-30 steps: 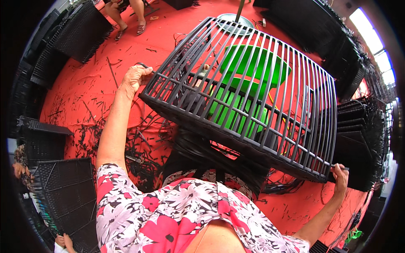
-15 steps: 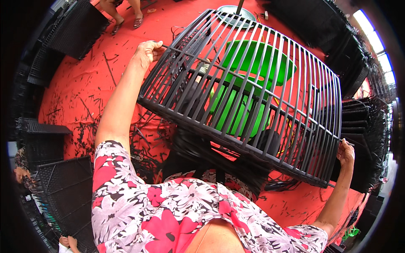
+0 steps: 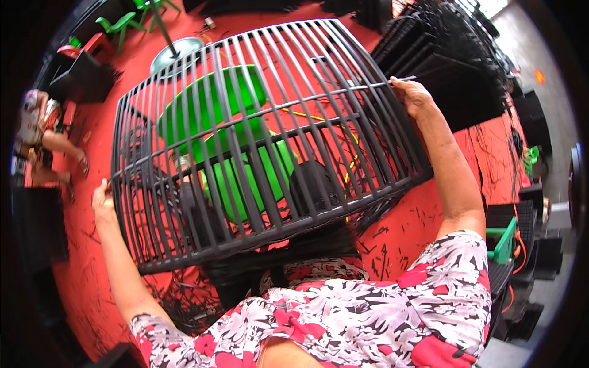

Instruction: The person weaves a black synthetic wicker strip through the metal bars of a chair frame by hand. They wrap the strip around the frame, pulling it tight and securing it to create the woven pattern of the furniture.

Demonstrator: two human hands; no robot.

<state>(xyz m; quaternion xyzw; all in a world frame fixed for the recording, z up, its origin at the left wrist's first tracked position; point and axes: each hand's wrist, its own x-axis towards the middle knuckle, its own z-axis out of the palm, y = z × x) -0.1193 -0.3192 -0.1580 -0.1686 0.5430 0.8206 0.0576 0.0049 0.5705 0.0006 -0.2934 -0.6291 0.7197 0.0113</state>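
Note:
A large black slatted frame [image 3: 294,224], with many thin parallel bars and a crossbar through them, is held up before my body and tilts upward to the right. My left hand [image 3: 104,197] grips it at its left side, fingers partly hidden behind the edge. At the upper right, my right hand [image 3: 415,98] is closed around the projecting end of the crossbar. Between the bars shows a green plastic chair [image 3: 211,101], standing beyond the frame. My dark-clad legs are partly visible through the slats.
Black scraps lie scattered over the red floor covering [image 3: 392,245]. Stacked black panels [image 3: 454,86] stand at the right. A round base with a pole [image 3: 161,64] is beyond the frame. Someone sits at the far left [image 3: 52,138]. A green plastic item [image 3: 502,242] is beside my right arm.
The view has turned to the right. The slatted frame has swung from sloping down to the right to sloping up to the right. Both hands keep their hold.

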